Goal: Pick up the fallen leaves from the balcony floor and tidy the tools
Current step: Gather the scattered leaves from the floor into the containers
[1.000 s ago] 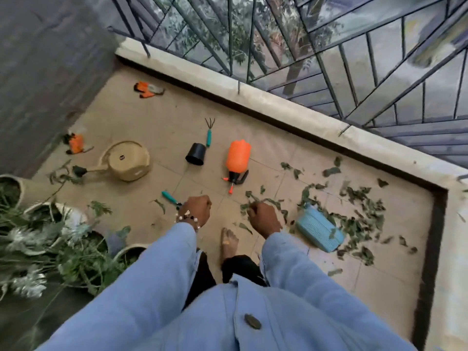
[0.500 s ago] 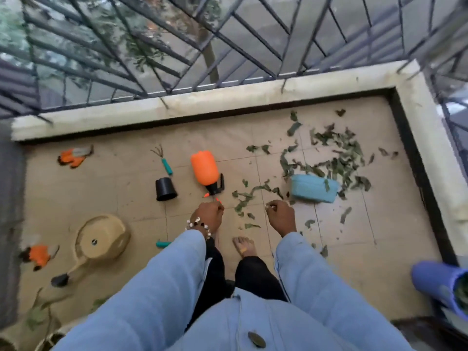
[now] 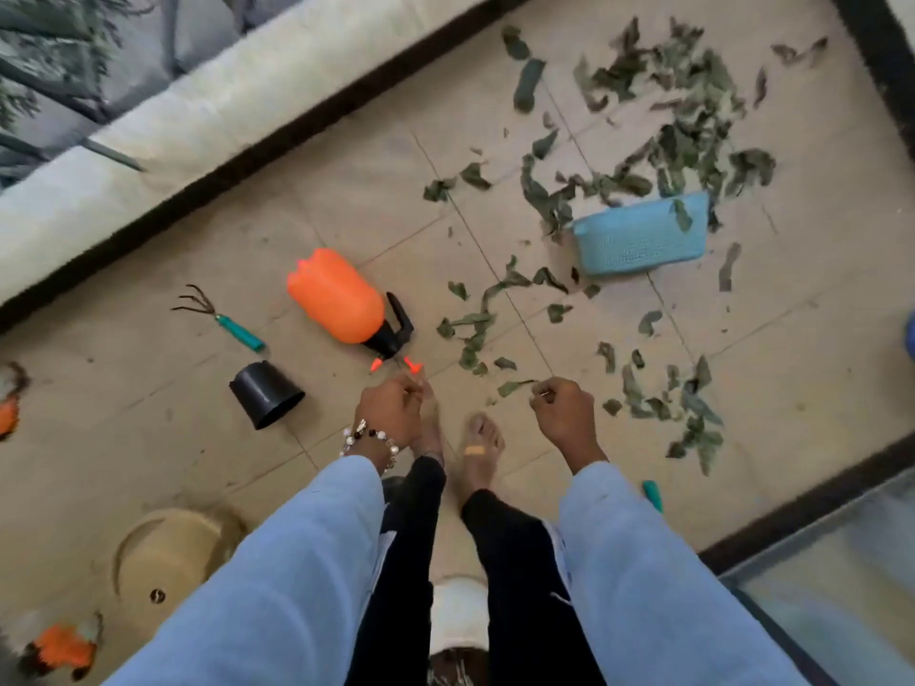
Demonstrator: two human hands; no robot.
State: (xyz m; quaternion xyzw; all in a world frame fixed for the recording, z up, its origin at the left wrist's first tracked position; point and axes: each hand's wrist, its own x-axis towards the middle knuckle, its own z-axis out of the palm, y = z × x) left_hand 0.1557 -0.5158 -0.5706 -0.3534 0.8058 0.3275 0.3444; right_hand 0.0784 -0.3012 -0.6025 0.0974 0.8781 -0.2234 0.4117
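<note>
Several green fallen leaves lie across the tiled balcony floor, thickest at the upper right. A light blue basket lies on its side among them. An orange sprayer, a hand rake with a teal handle and a black pot lie on their sides to the left. My left hand and my right hand hang in front of me above the floor, fingers loosely curled, with nothing visibly held. One leaf shows just left of my right hand.
A tan watering can lies at the lower left, with orange gloves near it. A teal tool handle pokes out beside my right sleeve. The pale parapet bounds the floor at the back. My bare feet stand mid-floor.
The view has swung right and tipped down toward the floor. Both hands stay in front of me, curled as before; nothing was picked up or moved.
</note>
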